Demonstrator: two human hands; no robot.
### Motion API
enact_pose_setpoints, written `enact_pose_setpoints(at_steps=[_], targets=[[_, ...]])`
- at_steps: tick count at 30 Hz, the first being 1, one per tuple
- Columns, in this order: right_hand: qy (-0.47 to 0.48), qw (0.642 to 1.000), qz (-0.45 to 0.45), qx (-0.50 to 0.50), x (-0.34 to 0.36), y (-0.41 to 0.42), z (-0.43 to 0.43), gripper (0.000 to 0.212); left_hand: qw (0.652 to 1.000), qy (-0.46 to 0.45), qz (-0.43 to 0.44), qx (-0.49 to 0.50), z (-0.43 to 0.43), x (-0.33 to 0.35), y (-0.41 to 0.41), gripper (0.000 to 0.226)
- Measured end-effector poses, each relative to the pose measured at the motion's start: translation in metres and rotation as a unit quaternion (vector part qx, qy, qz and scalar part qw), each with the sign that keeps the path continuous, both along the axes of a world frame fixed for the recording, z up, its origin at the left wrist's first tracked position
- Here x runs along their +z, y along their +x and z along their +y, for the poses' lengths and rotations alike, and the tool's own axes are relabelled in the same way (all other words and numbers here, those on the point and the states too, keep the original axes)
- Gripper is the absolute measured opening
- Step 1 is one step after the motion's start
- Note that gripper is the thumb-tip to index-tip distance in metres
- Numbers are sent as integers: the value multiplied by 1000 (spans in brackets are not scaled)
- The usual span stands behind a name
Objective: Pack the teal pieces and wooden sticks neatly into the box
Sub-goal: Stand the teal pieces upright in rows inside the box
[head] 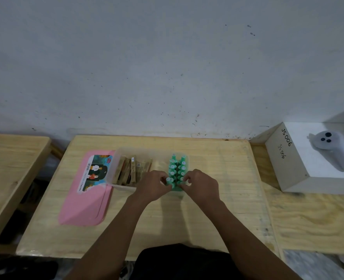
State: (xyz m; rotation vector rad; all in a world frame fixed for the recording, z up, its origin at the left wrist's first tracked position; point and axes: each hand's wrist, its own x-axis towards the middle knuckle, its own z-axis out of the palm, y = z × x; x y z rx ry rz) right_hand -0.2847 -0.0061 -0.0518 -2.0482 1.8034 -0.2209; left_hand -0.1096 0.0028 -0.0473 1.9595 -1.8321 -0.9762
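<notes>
Hands, left (154,183) and right (200,185), each grip pinching teal pieces (176,170) in box (124,168).

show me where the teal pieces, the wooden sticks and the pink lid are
teal pieces (176,168), head view, middle of the two upright rows
wooden sticks (129,170), head view, middle of the bundle in the clear box
pink lid (86,203), head view, bare pink surface below the label

Bare light wooden tabletop (223,199) lies open near and right of the standing teal plastic pieces (176,170). Left, the clear plastic box (120,186) and flat pink lid (86,205) crowd things.
</notes>
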Motion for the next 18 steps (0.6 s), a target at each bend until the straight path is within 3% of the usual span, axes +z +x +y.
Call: enact_pose_setpoints(at_steps=[11, 18], targets=[[36, 999, 3, 20, 4, -6, -3, 17, 999, 18, -27, 15, -2, -1, -2, 21], [55, 998, -14, 16, 4, -6, -4, 17, 985, -37, -162, -35, -4, 5, -5, 25]])
